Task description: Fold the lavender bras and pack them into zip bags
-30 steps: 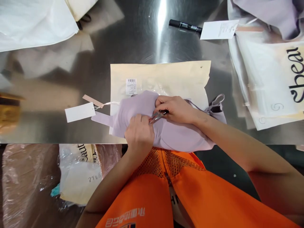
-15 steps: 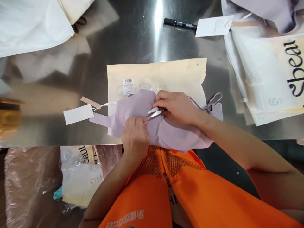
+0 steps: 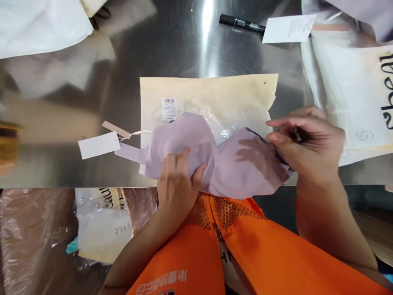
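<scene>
Centrally, the left hand (image 3: 178,180) pins the lilac bra (image 3: 215,159) at the bench (image 3: 184,49) edge; the blurred right hand (image 3: 307,143) clenches small snips, which might nick fabric.

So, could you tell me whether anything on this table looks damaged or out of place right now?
One thing: the cream bag under the lilac garment has a ragged, torn-looking right edge near its punched hole. The garment's lower edge hangs over the front of the steel table. Otherwise nothing stands out.
</scene>
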Tool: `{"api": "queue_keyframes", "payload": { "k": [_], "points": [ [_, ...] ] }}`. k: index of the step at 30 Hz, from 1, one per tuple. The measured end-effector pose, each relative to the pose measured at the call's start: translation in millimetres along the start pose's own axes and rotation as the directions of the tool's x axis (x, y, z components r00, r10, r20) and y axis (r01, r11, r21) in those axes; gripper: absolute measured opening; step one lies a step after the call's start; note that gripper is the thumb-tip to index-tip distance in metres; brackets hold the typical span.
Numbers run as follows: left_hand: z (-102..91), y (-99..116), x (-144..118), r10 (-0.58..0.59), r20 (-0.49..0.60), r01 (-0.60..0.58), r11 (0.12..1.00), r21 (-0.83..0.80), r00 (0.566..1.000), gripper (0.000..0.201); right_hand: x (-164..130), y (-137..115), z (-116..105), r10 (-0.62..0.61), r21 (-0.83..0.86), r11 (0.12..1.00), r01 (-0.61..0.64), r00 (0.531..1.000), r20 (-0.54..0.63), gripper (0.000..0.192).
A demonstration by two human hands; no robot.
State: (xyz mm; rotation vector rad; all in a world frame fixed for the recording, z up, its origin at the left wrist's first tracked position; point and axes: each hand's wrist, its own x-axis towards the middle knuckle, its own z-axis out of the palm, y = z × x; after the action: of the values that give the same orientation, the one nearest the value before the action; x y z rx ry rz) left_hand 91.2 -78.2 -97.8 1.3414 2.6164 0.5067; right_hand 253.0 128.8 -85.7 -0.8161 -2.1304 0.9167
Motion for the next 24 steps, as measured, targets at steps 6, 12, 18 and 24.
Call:
{"api": "queue_keyframes", "payload": {
  "k": [6,12,18,24],
  "points": [
    [-2.4,12,-6,0.137,0.033,-0.141,0.972,0.186,0.99,0.055,-36,17,-24,0.237,-0.087,0.962,-0.259,0.949,-0.21,0.015],
    [4.7,23,-18,0.292,-0.002,-0.287,0.939,0.19,0.956,0.056,-52,17,-30,0.232,-0.103,0.958,-0.268,0.933,-0.276,0.017],
    [6.3,15,-18,0.311,-0.111,-0.302,0.949,0.096,0.944,0.04,-33,-20,-13,0.084,-0.151,0.985,-0.088,0.996,-0.032,0.025],
    [14.6,-3,3,0.138,-0.253,-0.146,0.989,-0.011,0.958,0.024,11,-38,40,-0.25,0.026,0.961,0.274,0.832,0.496,0.031]
  ]
}}
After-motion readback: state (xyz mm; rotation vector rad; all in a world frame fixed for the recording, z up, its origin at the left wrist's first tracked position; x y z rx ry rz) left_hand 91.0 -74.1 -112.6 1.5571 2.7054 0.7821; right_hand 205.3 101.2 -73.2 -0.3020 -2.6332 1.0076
